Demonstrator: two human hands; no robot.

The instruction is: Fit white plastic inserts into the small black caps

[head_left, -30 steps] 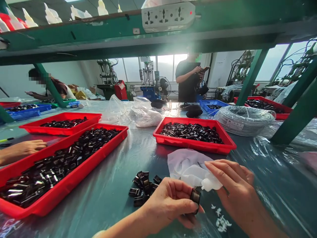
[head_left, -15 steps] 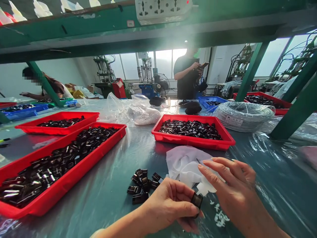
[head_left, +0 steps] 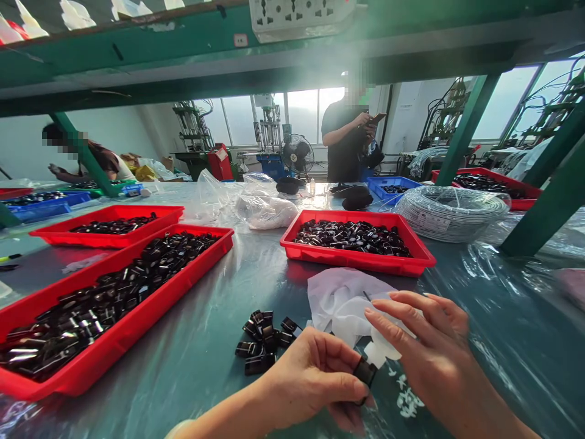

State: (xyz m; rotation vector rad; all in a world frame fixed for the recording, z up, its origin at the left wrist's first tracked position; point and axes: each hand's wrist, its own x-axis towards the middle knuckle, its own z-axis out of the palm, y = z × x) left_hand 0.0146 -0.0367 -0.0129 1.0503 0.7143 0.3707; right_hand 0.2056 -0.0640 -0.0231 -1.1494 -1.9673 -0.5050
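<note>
My left hand (head_left: pixel 320 375) pinches a small glossy black plastic piece (head_left: pixel 364 373) between thumb and fingers. Curved over a white translucent bottle-like object (head_left: pixel 386 342), my right hand (head_left: pixel 432 347) has its fingers long and its thumb hidden. The object's stepped white end is at the upper edge of the black piece. Left of my left hand lies a small pile of similar black pieces (head_left: pixel 261 338). A crumpled white sheet (head_left: pixel 336 299) lies beyond my hands, with a thin dark tip showing by my right fingertips. Tiny white bits (head_left: pixel 407 399) are scattered below my right hand.
Red trays full of black pieces stand at left (head_left: pixel 150 326), far left (head_left: pixel 105 245) and ahead (head_left: pixel 356 263). A coil of grey cable (head_left: pixel 452 213) lies at right beside a green post (head_left: pixel 530 225). A green shelf beam (head_left: pixel 137 55) crosses overhead. Two people are beyond the table.
The white object's stepped end has come down slightly to the black piece, and my right fingers have shifted a little down and left. My left hand has barely moved.
</note>
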